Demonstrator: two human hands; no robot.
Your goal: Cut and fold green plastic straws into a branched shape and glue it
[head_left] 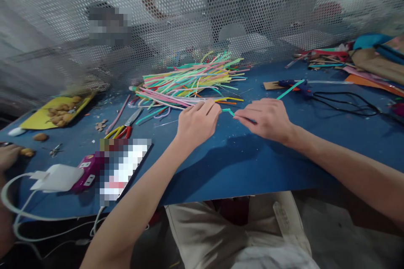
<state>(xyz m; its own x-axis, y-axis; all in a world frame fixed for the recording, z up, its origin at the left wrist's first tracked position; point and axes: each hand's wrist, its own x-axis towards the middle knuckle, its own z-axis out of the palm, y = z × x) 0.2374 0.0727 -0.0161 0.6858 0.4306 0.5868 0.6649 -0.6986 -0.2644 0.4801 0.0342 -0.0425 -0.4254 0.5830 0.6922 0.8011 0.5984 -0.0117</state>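
Note:
A teal pipe cleaner (291,89) runs through both of my hands over the blue table (214,164). Its bent, crooked stretch shows in the small gap between them. My left hand (199,122) is closed on one end, knuckles up. My right hand (265,121) pinches it just to the right of the bend, and the straight tail sticks up past the knuckles. Behind my left hand lies a big heap of many-coloured pipe cleaners (192,77). The fingertips of my left hand are mostly hidden.
Pliers (128,124), a phone (129,172) and a white charger (59,177) with cables lie on the left, near a yellow tray (38,115) of brown lumps. A glue gun (299,87) lies right. A perforated metal screen (189,17) stands behind. Another person's hand (9,156) is far left.

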